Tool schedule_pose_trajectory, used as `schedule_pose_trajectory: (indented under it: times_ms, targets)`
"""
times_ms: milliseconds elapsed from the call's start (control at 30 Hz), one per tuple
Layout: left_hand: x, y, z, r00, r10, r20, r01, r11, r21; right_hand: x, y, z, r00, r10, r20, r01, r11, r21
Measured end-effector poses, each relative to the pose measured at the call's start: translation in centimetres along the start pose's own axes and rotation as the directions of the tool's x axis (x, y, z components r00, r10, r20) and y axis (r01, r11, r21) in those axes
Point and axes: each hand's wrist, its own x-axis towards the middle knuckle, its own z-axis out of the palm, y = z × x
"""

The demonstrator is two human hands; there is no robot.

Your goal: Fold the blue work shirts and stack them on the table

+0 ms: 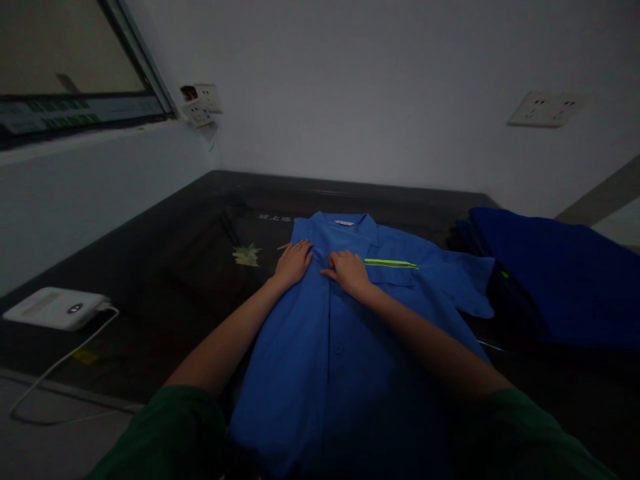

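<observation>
A blue short-sleeved shirt (300,360) lies front up on the dark table, collar toward the wall. Its left side in view is folded inward, while the sleeve on the right is spread out. A bright yellow-green stripe (393,264) runs above the chest pocket. My left hand (294,262) rests flat on the folded edge near the shoulder, fingers stretched out. Beside the button front, my right hand (349,270) has its fingers curled against the cloth; their tips are partly hidden.
Folded dark blue cloth (575,273) is stacked at the right on the dark glossy table (170,267). A white device (57,308) with a cable (55,363) lies at the left. Wall sockets (543,110) are on the back wall, and a window (75,67) is at the upper left.
</observation>
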Motion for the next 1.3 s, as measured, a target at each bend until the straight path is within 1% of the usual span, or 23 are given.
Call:
schedule_pose_trajectory:
  times_ms: [100,200,267,333,367,433,500,567,700,800,933,1167,1300]
  targets:
    - [0.0,0.0,0.0,1.000,-0.001,-0.006,0.002,1.000,0.016,-0.2,0.6,0.5,1.000,0.009,0.012,-0.008,1.000,-0.013]
    - [-0.2,0.3,-0.4,1.000,0.003,-0.026,-0.002,0.999,0.040,-0.2,0.7,0.1,1.000,0.004,0.023,-0.005,1.000,0.019]
    - [-0.3,0.7,-0.8,0.997,0.034,-0.064,-0.030,0.997,0.065,-0.4,0.5,-0.6,1.000,0.004,-0.007,-0.004,0.999,0.052]
    - [-0.3,1.3,-1.1,0.993,0.077,-0.085,-0.072,0.995,0.064,-1.1,-0.1,-1.4,0.997,0.003,-0.071,0.002,0.997,0.077]
    - [-0.3,1.6,-1.1,0.993,0.087,-0.077,-0.083,0.995,0.048,-1.6,-0.4,-1.6,0.995,-0.011,-0.101,0.019,0.997,0.076]
    - [-0.3,2.2,-0.8,0.997,0.075,-0.023,-0.075,0.997,0.005,-2.7,-1.2,-1.8,0.989,-0.087,-0.120,0.093,0.995,0.048]
    - [-0.3,2.5,-0.5,0.998,0.049,0.027,-0.049,0.999,0.001,-3.9,-1.6,-1.3,0.978,-0.185,-0.092,0.186,0.982,0.010]
    - [-0.3,2.6,-0.1,0.998,0.040,0.048,-0.042,0.998,0.036,-4.9,-1.3,-0.3,0.967,-0.247,-0.059,0.247,0.969,-0.008]
    - [-0.6,2.6,0.1,0.998,0.029,0.058,-0.034,0.995,0.092,-5.9,0.4,1.6,0.956,-0.288,-0.050,0.289,0.957,0.018]
    - [-0.7,2.6,0.1,0.999,0.011,0.032,-0.015,0.992,0.124,-6.0,1.5,2.0,0.950,-0.305,-0.061,0.309,0.948,0.075]
    - [-0.3,2.7,0.5,1.000,0.001,0.001,-0.001,0.989,0.148,-5.3,2.3,1.8,0.945,-0.322,-0.065,0.327,0.937,0.125]
    - [1.3,2.8,1.0,0.999,-0.025,-0.037,0.031,0.988,0.154,-3.6,4.1,1.6,0.935,-0.351,-0.058,0.355,0.923,0.150]
    - [1.6,2.9,1.2,0.998,-0.014,-0.054,0.023,0.988,0.152,-3.4,4.3,2.0,0.933,-0.351,-0.077,0.359,0.924,0.136]
